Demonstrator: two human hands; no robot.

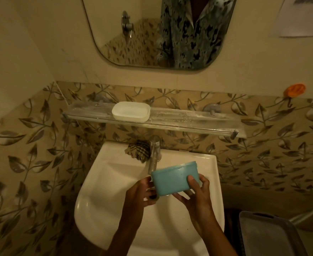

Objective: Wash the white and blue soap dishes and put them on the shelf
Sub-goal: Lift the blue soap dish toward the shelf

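I hold the blue soap dish point(172, 179) over the white sink point(104, 183), just below the tap's spout, with its underside turned toward me. My left hand point(140, 193) grips its left end, fingers curled behind it. My right hand point(196, 193) holds its right end, thumb pressed on the facing side. The white soap dish point(131, 113) sits upright on the glass shelf point(189, 120), left of the shelf's middle, above the sink.
A chrome tap point(154, 150) stands at the back of the sink with a checked cloth point(138, 149) beside it. A mirror point(157, 30) hangs above. An orange holder point(295, 90) sticks to the wall at right. A grey bin point(268, 235) stands at lower right.
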